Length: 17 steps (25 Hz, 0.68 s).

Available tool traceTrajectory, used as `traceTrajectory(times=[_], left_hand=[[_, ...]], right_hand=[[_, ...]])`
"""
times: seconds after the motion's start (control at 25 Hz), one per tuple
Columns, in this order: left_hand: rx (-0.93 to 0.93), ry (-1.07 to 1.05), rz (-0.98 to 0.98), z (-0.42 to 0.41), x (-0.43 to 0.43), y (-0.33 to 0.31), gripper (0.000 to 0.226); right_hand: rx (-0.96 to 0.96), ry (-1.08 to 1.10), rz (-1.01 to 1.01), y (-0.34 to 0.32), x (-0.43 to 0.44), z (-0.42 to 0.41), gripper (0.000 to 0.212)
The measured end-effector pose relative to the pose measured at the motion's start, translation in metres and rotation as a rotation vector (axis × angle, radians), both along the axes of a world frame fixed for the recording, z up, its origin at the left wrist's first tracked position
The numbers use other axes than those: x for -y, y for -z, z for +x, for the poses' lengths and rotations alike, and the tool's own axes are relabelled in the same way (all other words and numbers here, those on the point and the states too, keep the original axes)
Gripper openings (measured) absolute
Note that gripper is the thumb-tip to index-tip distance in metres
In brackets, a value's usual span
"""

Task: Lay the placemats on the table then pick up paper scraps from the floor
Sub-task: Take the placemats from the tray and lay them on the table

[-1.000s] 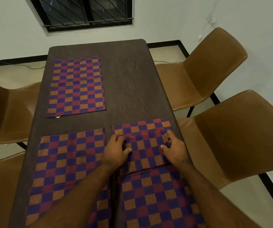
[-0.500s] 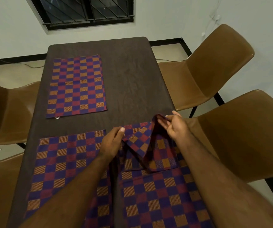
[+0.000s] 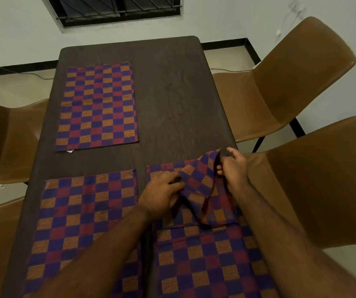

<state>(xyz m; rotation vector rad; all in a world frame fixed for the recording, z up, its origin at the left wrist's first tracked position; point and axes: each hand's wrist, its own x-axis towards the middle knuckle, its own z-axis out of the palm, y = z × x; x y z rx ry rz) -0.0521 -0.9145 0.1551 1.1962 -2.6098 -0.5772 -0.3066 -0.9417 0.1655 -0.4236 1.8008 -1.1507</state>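
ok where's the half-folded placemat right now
The half-folded placemat is at the near right of the table in the head view, held between the left hand and right hand over the flat placemat there.

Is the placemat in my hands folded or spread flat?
Folded placemat, lifted: right hand pinches its raised corner, left hand grips the other side.

Three placemats (image 3: 97, 106) lie on the table (image 3: 172, 87), chairs (image 3: 284, 82) either side.

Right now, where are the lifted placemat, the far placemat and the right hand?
lifted placemat (image 3: 198, 190): head view, raised fold.
far placemat (image 3: 97, 106): head view, centre.
right hand (image 3: 236, 168): head view, middle of hand.
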Motion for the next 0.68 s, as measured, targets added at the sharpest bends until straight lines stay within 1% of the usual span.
traceTrajectory(times=[0.04, 0.08, 0.16, 0.2, 0.24, 0.36, 0.44, 0.52, 0.56, 0.64, 0.68], left_hand=[[-0.131, -0.114, 0.097, -0.005, 0.003, 0.001, 0.025], [-0.253, -0.27, 0.25, -0.008, 0.009, 0.001, 0.017], [-0.484, -0.582, 0.559, -0.012, 0.028, 0.0, 0.01], [-0.551, -0.703, 0.618, -0.014, 0.039, -0.001, 0.012], [-0.563, -0.798, 0.617, -0.015, 0.048, -0.002, 0.019], [-0.399, -1.01, 0.495, -0.021, 0.065, -0.006, 0.025], [-0.336, -1.074, 0.475, -0.022, 0.067, -0.009, 0.035], [-0.307, -1.066, 0.457, -0.02, 0.063, -0.009, 0.052], [-0.285, -1.053, 0.425, -0.019, 0.06, -0.007, 0.057], [-0.209, -1.005, 0.3, -0.02, 0.051, -0.006, 0.056], [-0.166, -0.947, 0.222, -0.021, 0.047, -0.006, 0.052]], right_hand=[[-0.066, -0.05, -0.013, 0.003, -0.002, -0.006, 0.058], [-0.088, -0.082, -0.023, 0.004, -0.004, -0.012, 0.057], [-0.089, -0.12, -0.031, 0.005, -0.004, -0.021, 0.057], [-0.091, -0.137, -0.039, 0.007, -0.004, -0.023, 0.057], [-0.097, -0.152, -0.05, 0.008, -0.005, -0.024, 0.057], [-0.142, -0.185, -0.055, 0.01, -0.009, -0.023, 0.054], [-0.192, -0.237, -0.055, 0.011, -0.013, -0.021, 0.055], [-0.338, -0.331, -0.064, 0.012, -0.015, -0.018, 0.056], [-0.426, -0.381, -0.083, 0.012, -0.017, -0.016, 0.057], [-0.637, -0.486, -0.127, 0.012, -0.019, -0.01, 0.053], [-0.75, -0.534, -0.143, 0.012, -0.02, -0.006, 0.047]])
